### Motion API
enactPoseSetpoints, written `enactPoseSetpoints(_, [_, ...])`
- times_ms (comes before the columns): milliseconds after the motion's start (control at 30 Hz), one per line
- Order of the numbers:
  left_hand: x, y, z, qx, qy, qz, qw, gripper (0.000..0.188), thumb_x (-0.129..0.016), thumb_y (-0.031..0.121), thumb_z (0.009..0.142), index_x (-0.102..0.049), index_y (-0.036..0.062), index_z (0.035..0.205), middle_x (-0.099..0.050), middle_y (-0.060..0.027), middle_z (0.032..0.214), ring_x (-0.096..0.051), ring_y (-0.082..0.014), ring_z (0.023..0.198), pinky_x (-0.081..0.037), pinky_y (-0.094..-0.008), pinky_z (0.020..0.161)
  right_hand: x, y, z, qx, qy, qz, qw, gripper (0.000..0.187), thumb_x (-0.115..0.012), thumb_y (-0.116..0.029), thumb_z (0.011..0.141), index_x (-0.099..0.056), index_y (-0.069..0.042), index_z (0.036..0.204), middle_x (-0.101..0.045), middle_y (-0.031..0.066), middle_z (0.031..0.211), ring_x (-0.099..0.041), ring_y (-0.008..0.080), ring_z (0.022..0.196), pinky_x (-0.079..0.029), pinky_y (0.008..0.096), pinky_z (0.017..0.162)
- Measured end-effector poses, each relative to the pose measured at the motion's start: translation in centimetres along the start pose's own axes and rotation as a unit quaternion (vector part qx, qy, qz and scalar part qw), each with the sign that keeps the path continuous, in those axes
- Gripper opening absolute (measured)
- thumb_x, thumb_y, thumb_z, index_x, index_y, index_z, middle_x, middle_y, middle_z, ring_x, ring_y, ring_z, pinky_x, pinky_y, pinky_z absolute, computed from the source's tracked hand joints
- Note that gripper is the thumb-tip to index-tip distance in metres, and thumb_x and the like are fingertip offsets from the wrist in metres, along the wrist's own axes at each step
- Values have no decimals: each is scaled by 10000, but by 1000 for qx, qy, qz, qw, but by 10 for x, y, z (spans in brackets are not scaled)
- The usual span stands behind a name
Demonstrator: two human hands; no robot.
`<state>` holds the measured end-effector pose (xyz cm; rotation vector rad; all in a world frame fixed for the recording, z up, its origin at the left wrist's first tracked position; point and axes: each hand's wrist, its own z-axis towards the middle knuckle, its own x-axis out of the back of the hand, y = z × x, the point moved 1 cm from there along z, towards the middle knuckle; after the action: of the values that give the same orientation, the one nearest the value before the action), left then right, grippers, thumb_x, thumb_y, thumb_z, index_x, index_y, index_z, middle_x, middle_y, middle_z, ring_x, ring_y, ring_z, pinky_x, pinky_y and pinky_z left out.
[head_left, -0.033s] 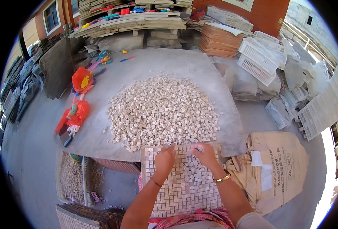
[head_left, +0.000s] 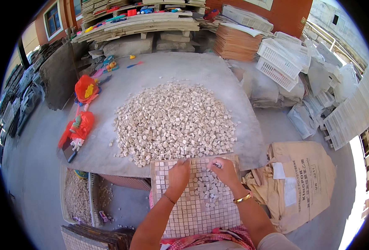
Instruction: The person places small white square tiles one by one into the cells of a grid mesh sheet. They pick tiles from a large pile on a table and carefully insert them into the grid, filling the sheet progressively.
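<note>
On my lap, against the table's near edge, leans a framed board (head_left: 184, 216) with small square stone tiles set in a grid. My left hand (head_left: 179, 175) is closed over the board's upper left part, its fingertips near the top edge. What its fingers hold, if anything, is hidden. My right hand (head_left: 224, 170), closed with pale stone tiles showing between thumb and fingers, is above the upper right part. Beneath and beside it, loose tiles (head_left: 209, 185) lie scattered over the grid. Just beyond the board, a wide heap of stone tiles (head_left: 176, 121) covers the middle of the grey table (head_left: 247, 141).
Red plastic bags (head_left: 82, 125) and toys lie along the table's left side. Below left stand a white crate (head_left: 93, 200) of small pieces and stacked boards (head_left: 92, 237). A tan sack (head_left: 318, 187) lies at right, white crates (head_left: 278, 62) farther back.
The whole view has shifted slightly to the left. My hands keep nearly the same places over the board, with the right fingers slightly changed around the tiles.
</note>
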<state>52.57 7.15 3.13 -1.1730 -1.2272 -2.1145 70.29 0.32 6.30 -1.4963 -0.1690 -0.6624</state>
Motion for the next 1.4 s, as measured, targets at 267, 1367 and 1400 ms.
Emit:
enactPoseSetpoints(267, [-9, 4, 9, 6, 31, -37, 999, 121, -589, 143, 830, -584, 40, 894, -580, -124, 832, -608, -300, 685, -496, -398, 564, -2, 33, 2, 56, -49, -76, 994, 146, -690, -149, 756, -650, -34, 836, -650, 111, 775, -619, 244, 718, -484, 337, 667])
enactPoseSetpoints(1367, [19, -11, -164, 285, -205, -896, 270, 179, -540, 140, 890, -581, -8, 983, -515, -50, 806, -446, -120, 688, -389, -212, 547, 10, 40, 10, 137, -160, -169, 963, 143, -637, -172, 774, -679, -81, 876, -644, 148, 819, -586, 326, 823, -458, 403, 778])
enactPoseSetpoints(1400, [19, -10, -164, 290, -201, -886, 299, 192, -535, 149, 902, -584, -13, 993, -521, -45, 805, -452, -115, 683, -395, -208, 551, 9, 42, 10, 160, -146, -169, 962, 152, -638, -172, 792, -666, -65, 896, -640, 117, 794, -583, 282, 782, -459, 373, 725])
